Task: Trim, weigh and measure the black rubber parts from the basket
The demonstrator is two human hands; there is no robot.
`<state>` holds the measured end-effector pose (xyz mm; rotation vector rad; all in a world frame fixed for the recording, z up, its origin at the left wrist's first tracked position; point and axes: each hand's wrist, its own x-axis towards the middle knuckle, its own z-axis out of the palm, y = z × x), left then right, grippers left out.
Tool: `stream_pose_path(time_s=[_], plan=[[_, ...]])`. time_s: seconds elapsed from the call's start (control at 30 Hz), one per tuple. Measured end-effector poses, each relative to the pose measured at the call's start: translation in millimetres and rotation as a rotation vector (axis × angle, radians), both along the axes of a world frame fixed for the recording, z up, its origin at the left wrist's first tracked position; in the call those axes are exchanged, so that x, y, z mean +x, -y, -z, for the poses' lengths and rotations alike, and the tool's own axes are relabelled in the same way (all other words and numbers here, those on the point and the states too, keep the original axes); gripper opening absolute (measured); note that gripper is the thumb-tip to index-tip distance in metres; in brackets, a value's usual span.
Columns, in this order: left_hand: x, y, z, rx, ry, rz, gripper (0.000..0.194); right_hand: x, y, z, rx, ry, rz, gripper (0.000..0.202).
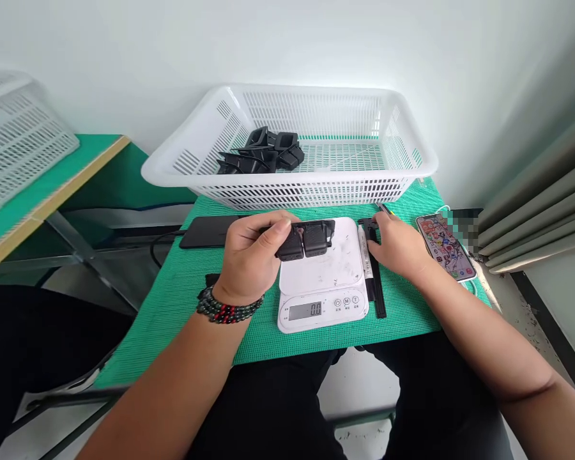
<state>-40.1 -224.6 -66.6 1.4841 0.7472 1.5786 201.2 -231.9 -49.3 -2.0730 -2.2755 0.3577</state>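
Note:
My left hand [253, 255], with a beaded bracelet at the wrist, is closed on a black plastic part [315, 240] and holds it over the left side of a white scale [323, 275]. The scale's display reads 0.0. Right of the scale, my right hand [397, 246] has its fingers closed around the upper part of a black caliper [377, 287]. A white marker with a black cap [366, 255] lies between the scale and the caliper. Part of the caliper is hidden under my fingers.
Behind the scale a white basket [287, 185] holds several black parts [263, 153]. A phone [445, 248] lies at the right, near a curtain [546, 185]. A dark flat object [204, 231] lies left. Another basket [23, 140] stands on the left table [91, 153].

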Motion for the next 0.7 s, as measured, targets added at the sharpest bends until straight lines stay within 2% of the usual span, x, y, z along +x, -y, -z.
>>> stream_pose_path(time_s=[0.23,0.4,0.7], plan=[[-1.8,-0.6,1.9,-0.017,-0.013,0.0,0.032,6.7,4.7,-5.9,-0.079,-0.053,-0.122,0.055],[-2.6,-1.3,1.7,0.02,-0.034,0.01,0.041,7.4,8.3,-7.7,-0.133,-0.059,-0.177,0.072],[-2.3,-1.0,0.7,0.029,-0.043,0.027,0.038,3.9,7.1,-8.1,-0.11,-0.042,-0.132,0.065]])
